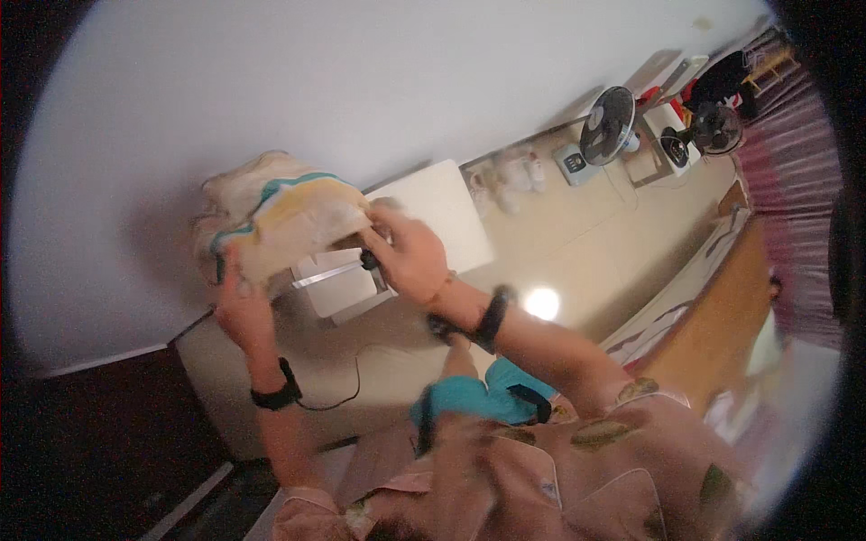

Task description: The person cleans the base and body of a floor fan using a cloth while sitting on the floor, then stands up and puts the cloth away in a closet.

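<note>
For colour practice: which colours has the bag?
The bag is cream, yellow and teal; head view.

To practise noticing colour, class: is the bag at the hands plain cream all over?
No, the bag shows teal and yellow areas besides cream.

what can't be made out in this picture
In the head view:
Inside of the cream bundle: hidden by its own material.
Left hand, some fingers: hidden by the bundle or blurred.
Pale floor things: too blurred to identify.
Purple curtain, outer side: cut off by the fisheye edge.
</note>
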### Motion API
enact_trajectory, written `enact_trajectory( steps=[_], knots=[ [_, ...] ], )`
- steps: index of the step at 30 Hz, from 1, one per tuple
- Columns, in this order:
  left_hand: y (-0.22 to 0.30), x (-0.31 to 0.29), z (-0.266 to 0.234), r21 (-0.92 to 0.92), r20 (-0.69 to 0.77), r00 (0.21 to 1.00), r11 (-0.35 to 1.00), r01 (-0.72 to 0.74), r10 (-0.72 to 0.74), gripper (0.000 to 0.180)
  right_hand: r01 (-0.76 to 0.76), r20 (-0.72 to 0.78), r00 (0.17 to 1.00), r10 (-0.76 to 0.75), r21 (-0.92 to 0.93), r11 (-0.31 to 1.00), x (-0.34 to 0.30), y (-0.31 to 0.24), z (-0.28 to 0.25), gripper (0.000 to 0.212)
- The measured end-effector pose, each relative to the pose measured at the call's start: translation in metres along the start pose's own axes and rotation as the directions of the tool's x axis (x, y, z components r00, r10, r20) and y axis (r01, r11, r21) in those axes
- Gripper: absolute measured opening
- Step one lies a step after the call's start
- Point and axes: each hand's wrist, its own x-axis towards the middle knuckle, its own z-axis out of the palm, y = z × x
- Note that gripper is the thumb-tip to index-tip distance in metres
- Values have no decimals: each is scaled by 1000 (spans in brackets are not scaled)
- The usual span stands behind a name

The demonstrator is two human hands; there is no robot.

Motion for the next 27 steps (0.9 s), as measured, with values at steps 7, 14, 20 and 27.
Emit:
enact_trajectory(
  steps=[7,14,20,27],
  knots=[
    [-15,-81,20,297,790,449,902,313,-416,68,-338,489,810,323,-60,939,-96,90,34,46],
    [-37,-165,14,101,706,332,553,827,-625,76,-440,369,829,420,-33,897,-154,183,33,33],
    [-47,-254,-14,352,918,394,363,-863,46,69,-755,268,611,745,-83,650,-147,312,72,23],
    [52,-294,-15,799,522,-164,412,438,-837,95,-806,279,501,819,-194,559,-125,449,139,24]
  ],
)
